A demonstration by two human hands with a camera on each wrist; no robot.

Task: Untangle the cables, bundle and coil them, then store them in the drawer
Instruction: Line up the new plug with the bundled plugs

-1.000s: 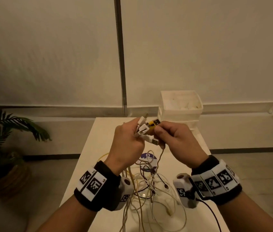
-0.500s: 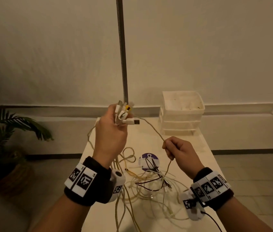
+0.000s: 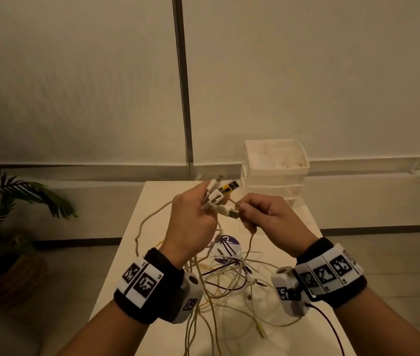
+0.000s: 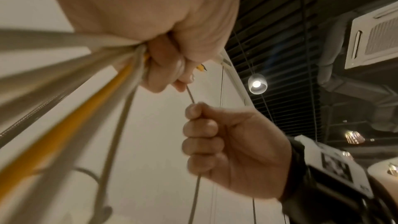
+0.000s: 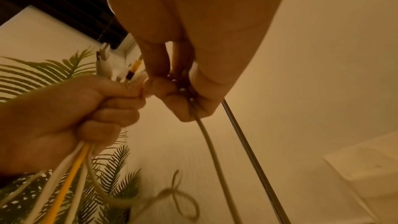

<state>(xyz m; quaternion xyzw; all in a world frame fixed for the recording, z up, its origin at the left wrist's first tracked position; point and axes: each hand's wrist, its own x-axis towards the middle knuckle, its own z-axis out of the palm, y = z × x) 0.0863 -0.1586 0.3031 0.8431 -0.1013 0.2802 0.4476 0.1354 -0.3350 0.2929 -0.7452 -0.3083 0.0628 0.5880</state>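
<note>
My left hand [image 3: 205,202] grips a bunch of cable ends; their white and yellow plugs [image 3: 220,192] stick up out of the fist. My right hand [image 3: 242,211] pinches one beige cable [image 3: 251,242] just behind its metal USB plug [image 3: 233,214], close to the left fist. In the left wrist view the right hand [image 4: 206,135] is curled round a thin cable [image 4: 191,95], and a yellow cable [image 4: 64,125] runs down from the left hand [image 4: 163,67]. A loose tangle of cables [image 3: 229,278] lies on the white table [image 3: 157,201] below. The white drawer unit [image 3: 275,165] stands at the table's far right.
A purple and white disc [image 3: 225,246] lies among the cables on the table. A potted palm [image 3: 10,201] stands on the floor to the left. A dark vertical strip [image 3: 183,86] runs down the wall behind the table.
Half a second ago my left hand held the plugs high and the right hand was lower on the beige cable. The left hand has come down and the right hand has come up beside it.
</note>
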